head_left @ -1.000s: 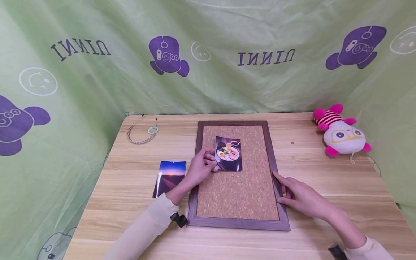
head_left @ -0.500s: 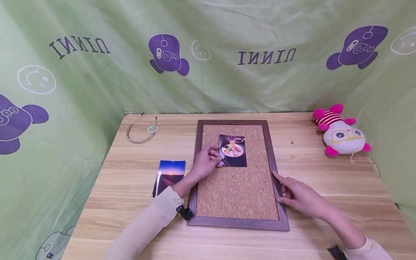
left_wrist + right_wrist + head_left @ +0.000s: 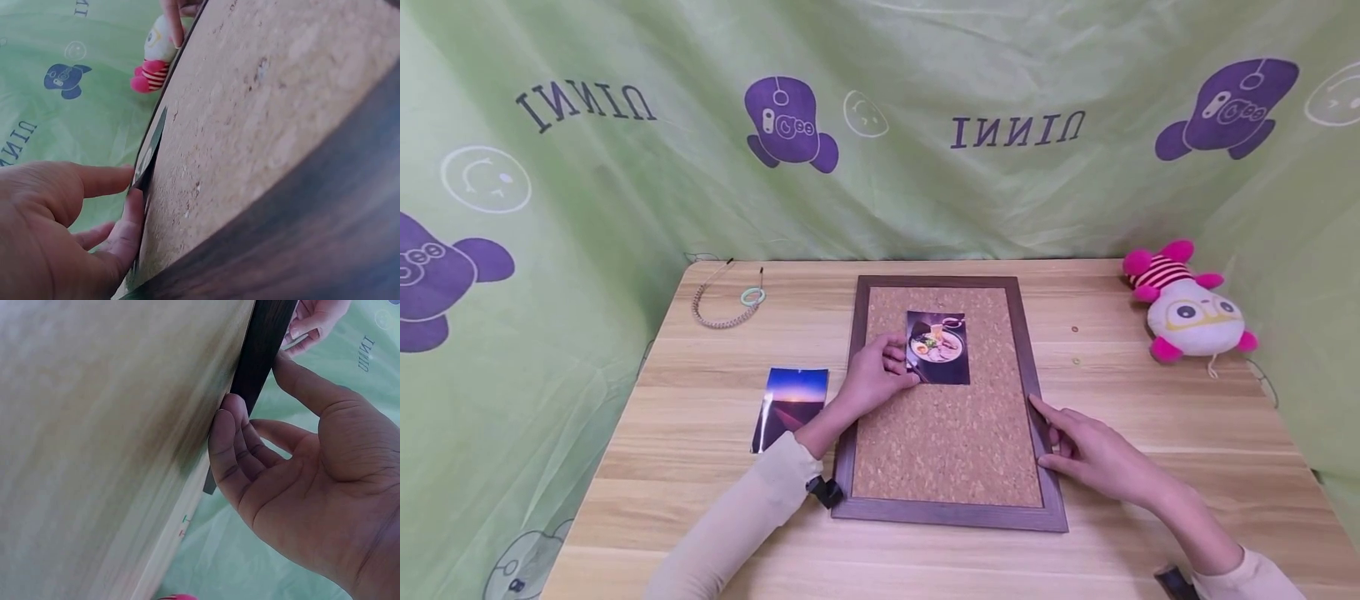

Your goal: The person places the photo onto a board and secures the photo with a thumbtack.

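pinching: left hand (image 3: 874, 377) on the food photo (image 3: 942, 348)

thumb and fingertips nip the left edge, and the photo sits over the upper part of the corkboard (image 3: 947, 450), tilted off the cork in the left wrist view! across the board, the right hand (image 3: 1101, 458) has thumb and forefinger apart, fingertips touching the right side of the brown frame (image 3: 951, 514). the sunset photo (image 3: 793, 408) lies on the table (image 3: 685, 417), just beside the left forearm.

Plain cream sleeves (image 3: 737, 521) are worn, with a small black fitting (image 3: 826, 492) beside each one.
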`<move>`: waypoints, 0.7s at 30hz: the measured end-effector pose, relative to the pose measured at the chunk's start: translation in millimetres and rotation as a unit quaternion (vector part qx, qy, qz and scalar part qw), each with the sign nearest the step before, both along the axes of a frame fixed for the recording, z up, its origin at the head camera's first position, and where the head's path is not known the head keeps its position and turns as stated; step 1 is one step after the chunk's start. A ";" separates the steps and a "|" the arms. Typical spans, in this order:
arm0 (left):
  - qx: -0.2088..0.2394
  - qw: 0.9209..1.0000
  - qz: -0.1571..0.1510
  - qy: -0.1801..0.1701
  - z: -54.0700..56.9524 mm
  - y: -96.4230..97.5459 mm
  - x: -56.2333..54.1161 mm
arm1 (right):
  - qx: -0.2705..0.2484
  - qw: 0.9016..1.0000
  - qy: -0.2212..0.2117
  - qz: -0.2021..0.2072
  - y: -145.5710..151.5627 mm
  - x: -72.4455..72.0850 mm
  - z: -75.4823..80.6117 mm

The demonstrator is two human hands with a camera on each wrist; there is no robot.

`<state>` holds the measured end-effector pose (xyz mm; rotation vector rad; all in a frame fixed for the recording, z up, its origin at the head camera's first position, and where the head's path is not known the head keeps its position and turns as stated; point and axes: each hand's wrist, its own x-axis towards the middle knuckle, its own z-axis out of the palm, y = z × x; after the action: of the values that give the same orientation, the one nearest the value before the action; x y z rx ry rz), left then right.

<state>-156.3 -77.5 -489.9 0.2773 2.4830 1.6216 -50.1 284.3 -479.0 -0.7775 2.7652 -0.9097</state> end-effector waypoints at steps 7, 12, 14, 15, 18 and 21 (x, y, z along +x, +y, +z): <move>-0.105 0.988 -0.012 0.113 -13.9 -3.7 -4.7 | 0.001 1.000 0.002 -0.003 0.4 0.9 -0.8; -0.211 0.965 -0.061 0.143 -9.0 -7.1 -6.8 | -0.002 1.000 0.014 -0.001 0.9 0.7 -2.6; -0.251 0.954 -0.099 0.132 -0.1 -7.4 -6.0 | -0.003 1.000 0.015 0.000 0.9 0.5 -2.7; -0.266 0.948 -0.116 0.128 0.8 -8.1 -6.5 | -0.003 1.000 0.015 0.000 0.9 0.4 -2.7; -0.303 0.931 -0.157 0.130 0.4 -9.3 -8.8 | -0.005 1.000 0.017 0.002 0.9 0.5 -3.0; -0.314 0.922 -0.178 0.140 -1.1 -10.8 -9.8 | -0.006 1.000 0.020 0.003 1.2 1.0 -3.5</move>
<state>-166.1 -88.3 -491.0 0.8465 2.7791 0.6322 -49.1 285.6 -482.5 -0.8150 2.7923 -0.9210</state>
